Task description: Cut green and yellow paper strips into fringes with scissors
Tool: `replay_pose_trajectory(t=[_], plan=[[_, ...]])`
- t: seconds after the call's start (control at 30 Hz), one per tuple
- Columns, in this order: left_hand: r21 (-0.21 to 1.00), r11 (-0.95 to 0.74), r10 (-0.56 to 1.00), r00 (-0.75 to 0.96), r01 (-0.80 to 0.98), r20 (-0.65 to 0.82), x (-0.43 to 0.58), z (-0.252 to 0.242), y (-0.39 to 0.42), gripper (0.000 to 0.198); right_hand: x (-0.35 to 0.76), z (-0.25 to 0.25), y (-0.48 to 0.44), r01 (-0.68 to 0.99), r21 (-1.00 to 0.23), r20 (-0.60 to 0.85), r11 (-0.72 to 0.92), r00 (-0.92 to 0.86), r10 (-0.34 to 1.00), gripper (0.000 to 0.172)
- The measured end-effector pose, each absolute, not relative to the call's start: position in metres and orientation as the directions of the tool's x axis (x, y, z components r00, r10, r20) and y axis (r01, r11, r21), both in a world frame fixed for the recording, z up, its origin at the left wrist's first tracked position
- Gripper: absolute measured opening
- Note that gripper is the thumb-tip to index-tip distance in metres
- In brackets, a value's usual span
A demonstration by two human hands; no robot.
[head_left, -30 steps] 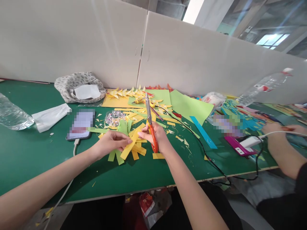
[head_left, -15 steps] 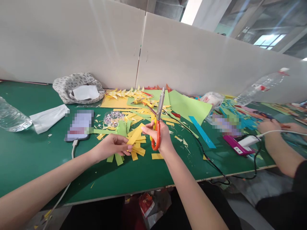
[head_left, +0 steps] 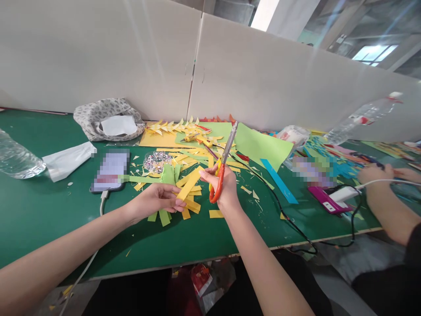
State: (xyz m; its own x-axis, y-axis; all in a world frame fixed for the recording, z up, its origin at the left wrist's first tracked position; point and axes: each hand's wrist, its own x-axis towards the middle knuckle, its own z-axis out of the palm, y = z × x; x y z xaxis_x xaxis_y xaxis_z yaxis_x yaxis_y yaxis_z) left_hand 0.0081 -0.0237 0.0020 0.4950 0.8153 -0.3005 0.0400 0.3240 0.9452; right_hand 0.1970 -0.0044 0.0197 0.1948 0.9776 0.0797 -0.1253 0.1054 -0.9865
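Observation:
My left hand pinches the near end of a long yellow paper strip that rises toward my right hand. My right hand grips orange-handled scissors, blades together and pointing up and to the right, and its fingertips touch the strip's far end. Under both hands lies a heap of yellow and green paper strips on the green table.
A phone on a white cable lies left of the heap, with a dish of beads, a white bag and a water bottle. Green paper sheets lie behind. Another person's hands work at the right by a pink device.
The scissors have swung from pointing up-left to leaning up-right. My right hand has shifted slightly right, and the yellow strip is now lifted between both hands.

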Motion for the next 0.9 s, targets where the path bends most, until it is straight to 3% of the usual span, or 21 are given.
replay_pose_trajectory(t=[0.3,0.63,0.77,0.9], plan=[[0.922,0.373,0.776,0.510,0.103,-0.371,0.003,0.012,-0.021,0.043,0.199,0.021,-0.004,-0.092,-0.990,0.091,0.108,0.177,0.980,0.036],[0.937,0.254,0.756,0.555,0.240,-0.347,0.005,0.013,-0.023,0.025,0.198,0.022,-0.006,-0.103,-0.989,0.093,0.106,0.123,0.988,0.037],[0.944,0.237,0.739,0.587,0.231,-0.329,0.004,0.013,-0.022,0.024,0.202,0.021,-0.003,-0.116,-0.986,0.098,0.119,0.170,0.981,0.037],[0.953,0.225,0.747,0.592,0.201,-0.301,0.003,0.017,-0.023,0.024,0.205,0.025,-0.005,-0.114,-0.988,0.093,0.104,0.100,0.991,0.037]])
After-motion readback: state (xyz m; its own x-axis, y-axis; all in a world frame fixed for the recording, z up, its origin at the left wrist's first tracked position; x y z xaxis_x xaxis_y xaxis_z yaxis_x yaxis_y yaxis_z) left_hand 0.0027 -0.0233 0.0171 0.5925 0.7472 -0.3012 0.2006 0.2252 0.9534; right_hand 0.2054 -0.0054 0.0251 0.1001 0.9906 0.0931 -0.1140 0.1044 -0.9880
